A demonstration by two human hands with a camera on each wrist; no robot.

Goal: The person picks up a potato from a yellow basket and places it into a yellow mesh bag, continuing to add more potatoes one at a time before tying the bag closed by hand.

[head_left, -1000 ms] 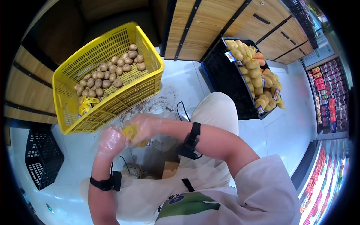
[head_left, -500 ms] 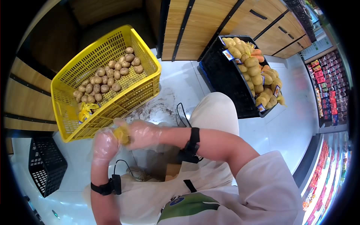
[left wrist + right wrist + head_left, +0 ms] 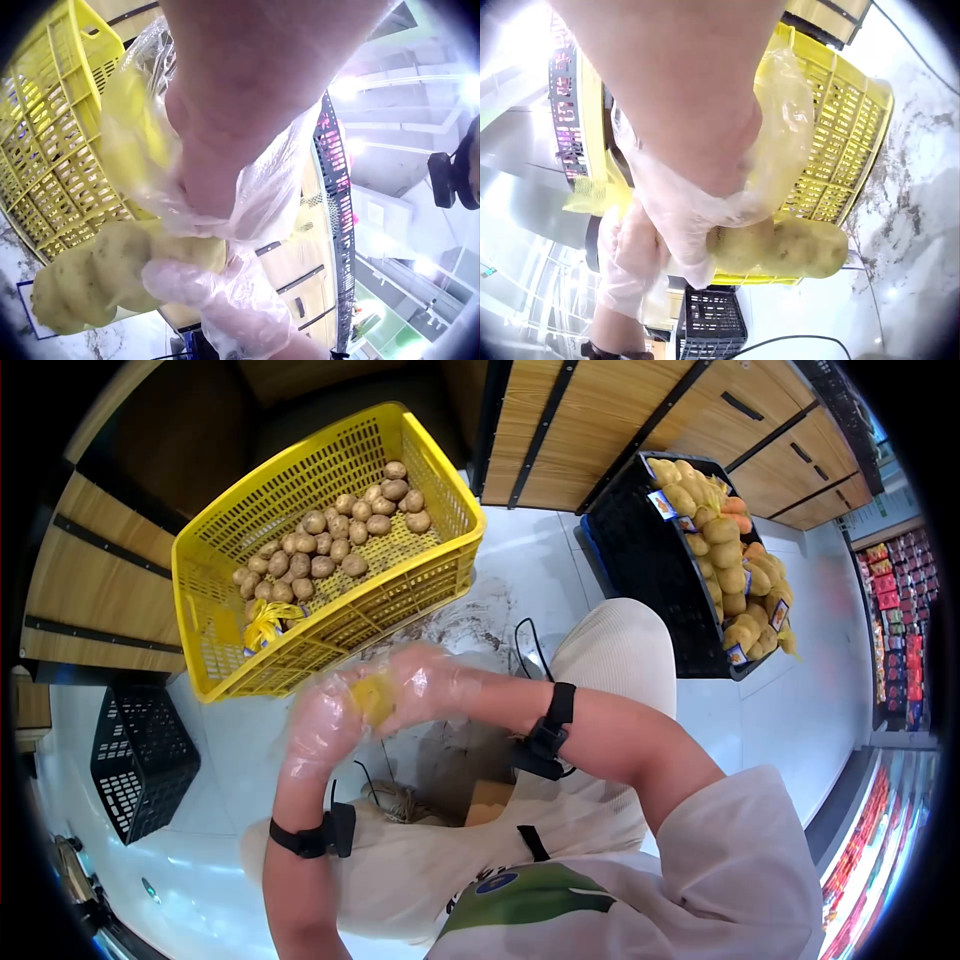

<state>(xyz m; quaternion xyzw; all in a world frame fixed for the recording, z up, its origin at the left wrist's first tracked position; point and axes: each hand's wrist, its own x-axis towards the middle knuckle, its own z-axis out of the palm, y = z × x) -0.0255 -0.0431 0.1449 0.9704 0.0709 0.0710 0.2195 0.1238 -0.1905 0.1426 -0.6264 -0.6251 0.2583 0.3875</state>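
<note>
Both hands wear loose clear plastic gloves and meet in front of the body. They grip a yellow mesh bag of potatoes (image 3: 372,700), of which the head view shows only a small part between them. My left hand (image 3: 325,720) holds the bag's gathered netting; in the right wrist view a loose netting end (image 3: 596,196) sticks out beyond it. My right hand (image 3: 425,685) grips beside it, close against the bag's neck. The filled part of the bag (image 3: 97,277), potatoes pressed in a row, extends from the hands in the left wrist view.
A yellow crate (image 3: 345,635) with loose potatoes (image 3: 320,545) and yellow net bags (image 3: 268,625) stands ahead on the left. A black crate (image 3: 650,575) at right holds bagged potatoes (image 3: 722,540) and carrots. An empty-looking black basket (image 3: 145,765) stands at left. Dirt marks the floor (image 3: 455,630).
The hands stay together on the bag, shifting and turning slightly against each other. The head view has swung, so the crates now appear farther right.
</note>
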